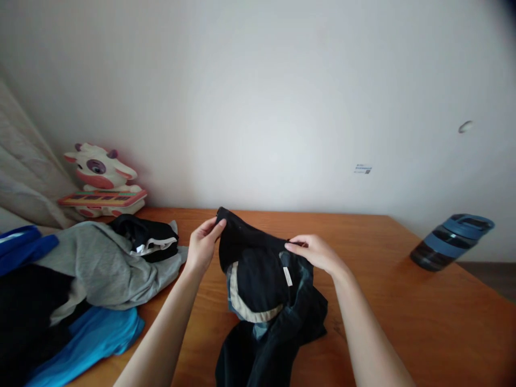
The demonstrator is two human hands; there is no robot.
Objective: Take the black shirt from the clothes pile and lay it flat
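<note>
A black garment (262, 279) with a pale curved trim and a small white label lies partly on the wooden table (363, 236), its upper edge lifted by both hands. My left hand (205, 242) pinches the upper left corner of that edge between thumb and fingers. At the right end of the same edge, my right hand (312, 250) has its thumb and fingers closed on the cloth. The edge slopes down from left to right between them. The lower part of the garment hangs toward the bottom of the view in loose folds.
Grey clothing (116, 263), a bright blue cloth (100, 336) and other dark clothes are heaped at the left. Behind them stands a cow-shaped toy keyboard (105, 180). A blue bottle (449, 242) is at the right, and a white wall (282, 107) rises behind the table.
</note>
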